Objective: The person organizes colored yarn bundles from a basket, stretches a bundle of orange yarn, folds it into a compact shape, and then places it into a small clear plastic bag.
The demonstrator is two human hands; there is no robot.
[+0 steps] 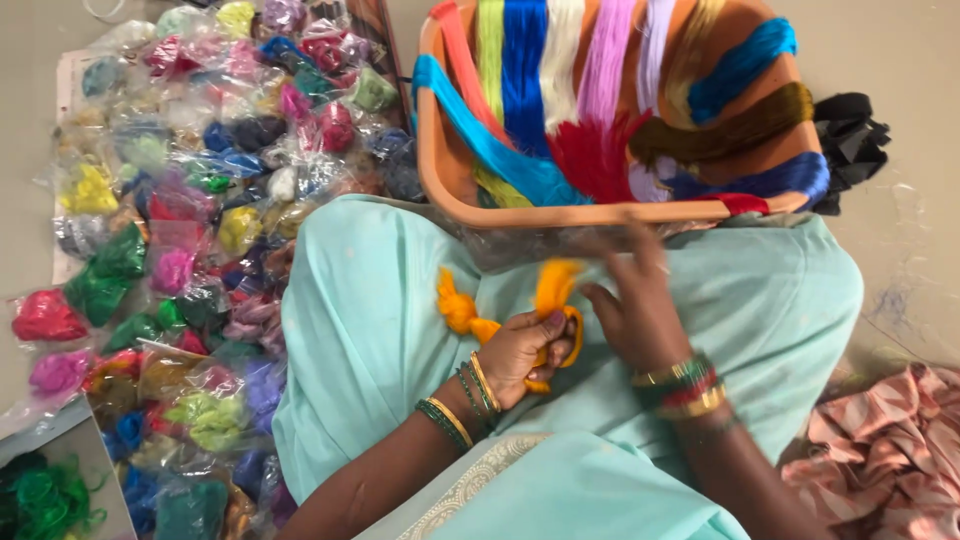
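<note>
My left hand point(520, 352) is closed around a small orange-yellow bundle of thread point(548, 300), which sticks out above and to the left of my fist. A tuft of the same thread point(458, 306) lies on my pale green lap cloth point(380, 300) just beside it. My right hand point(635, 305) hovers right next to the bundle, blurred, fingers spread and touching or nearly touching the thread's upper end. Both wrists wear several bangles.
An orange plastic basket point(520, 212) draped with skeins of many colours sits just beyond my knees. Several small clear bags of coloured thread point(200, 200) cover the floor to the left. A black cloth point(850, 140) lies at right, a pink patterned cloth point(890, 450) lower right.
</note>
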